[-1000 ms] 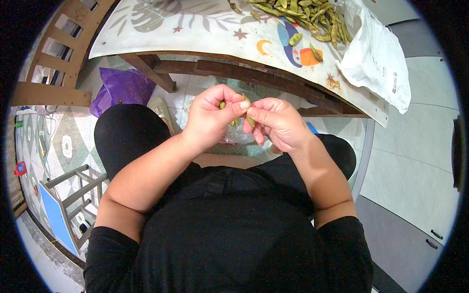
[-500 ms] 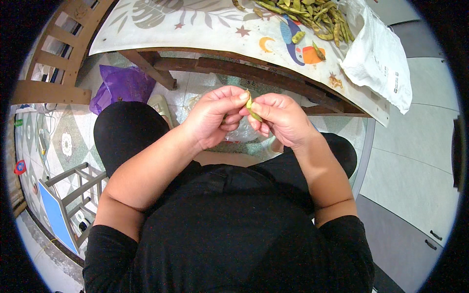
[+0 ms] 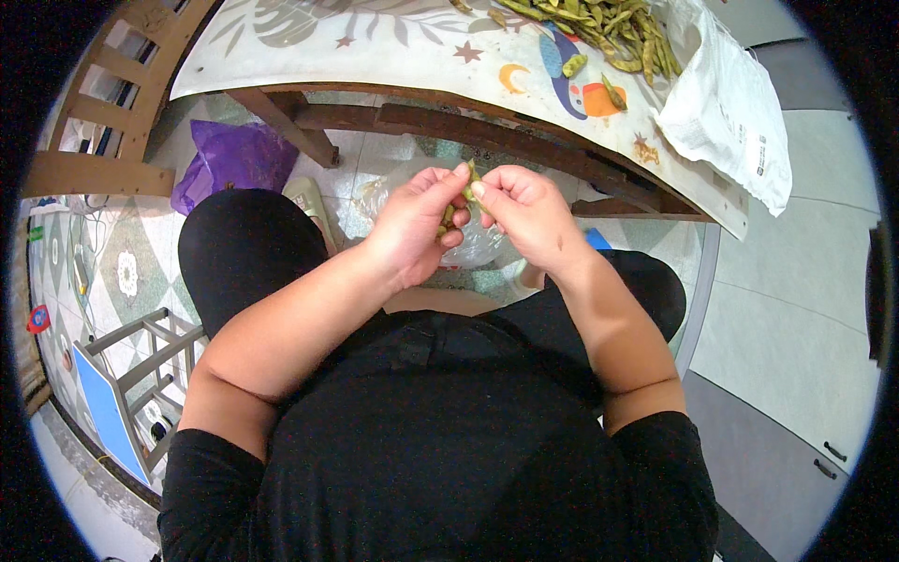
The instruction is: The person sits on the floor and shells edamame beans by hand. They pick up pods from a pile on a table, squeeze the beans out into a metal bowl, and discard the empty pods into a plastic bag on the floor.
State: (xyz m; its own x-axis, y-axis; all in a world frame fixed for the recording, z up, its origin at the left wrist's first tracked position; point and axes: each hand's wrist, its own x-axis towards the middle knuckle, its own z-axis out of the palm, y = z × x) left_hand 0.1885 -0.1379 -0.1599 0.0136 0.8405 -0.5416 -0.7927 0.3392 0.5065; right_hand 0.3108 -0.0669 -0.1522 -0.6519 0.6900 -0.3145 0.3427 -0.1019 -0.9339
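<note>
Over the gap between my knees, my left hand [image 3: 419,223] pinches a green bean pod [image 3: 472,172] between thumb and forefinger. Its curled lower fingers also hold some greenish pieces [image 3: 447,221], perhaps beans or pods. From the other side my right hand [image 3: 527,212] grips the same pod with thumb and fingertips, so the two hands nearly touch. Part of the pod is hidden by the fingers. Beneath the hands, on the floor, lies a clear plastic bag [image 3: 470,245]. A heap of bean pods [image 3: 613,28] rests on the table ahead.
A white sack [image 3: 726,108] lies beside the heap on the cloth-covered table [image 3: 393,51], whose wooden edge runs in front of my knees. A purple bag [image 3: 234,161] sits on the floor at left, near a blue-topped stool [image 3: 110,412] on its side. Pale cabinets [image 3: 791,272] stand at right.
The pod has shifted slightly up and left, and my right fingers now cover more of it. Greenish pieces now show in my left hand's curled fingers.
</note>
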